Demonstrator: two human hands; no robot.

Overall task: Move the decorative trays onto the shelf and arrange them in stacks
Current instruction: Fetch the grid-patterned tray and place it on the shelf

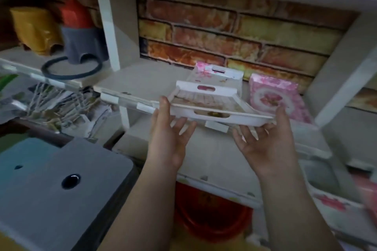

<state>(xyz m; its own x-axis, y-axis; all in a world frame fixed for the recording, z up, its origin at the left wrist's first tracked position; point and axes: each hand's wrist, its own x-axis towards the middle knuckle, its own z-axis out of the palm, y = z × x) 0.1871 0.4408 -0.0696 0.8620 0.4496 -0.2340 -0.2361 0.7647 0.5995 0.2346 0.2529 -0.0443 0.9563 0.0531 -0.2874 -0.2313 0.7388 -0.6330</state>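
Observation:
A white decorative tray [206, 101] with cut-out handles and a patterned inside hangs at the front edge of the pale shelf [142, 79]. My left hand [169, 134] supports its left corner from below, thumb up along the side. My right hand [265, 140] supports the right end the same way, thumb on the rim. Behind it on the shelf lies a second tray [222, 74] with a pink flower print. To the right of that one lies a pink floral tray [275, 96], tilted towards me.
A brick-pattern wall backs the shelf. Left of a white upright [106, 22] stand yellow, red and grey plastic items and a dark ring [71, 67]. A grey stool top [61, 185] is at lower left, a red bucket [210, 210] below, more floral trays [336, 204] at lower right.

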